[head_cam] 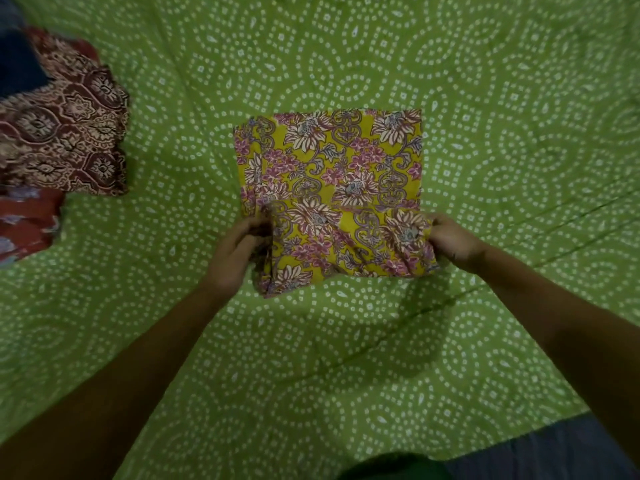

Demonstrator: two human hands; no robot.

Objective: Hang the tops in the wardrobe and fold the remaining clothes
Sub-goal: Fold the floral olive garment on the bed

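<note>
A yellow garment with pink and white flowers [329, 161] lies folded into a rough square in the middle of the green bedsheet [485, 98]. Its near edge is lifted and doubled over. My left hand [235, 251] grips the near left corner of that edge, fingers curled round the cloth. At the near right corner, my right hand [450, 240] pinches the fabric. Both forearms reach in from the bottom of the view.
A maroon patterned garment [69, 126] lies folded at the left, with a red flowered cloth [27, 220] below it and a dark blue cloth [17, 64] above it. Dark blue fabric [554, 448] shows at the bottom right edge.
</note>
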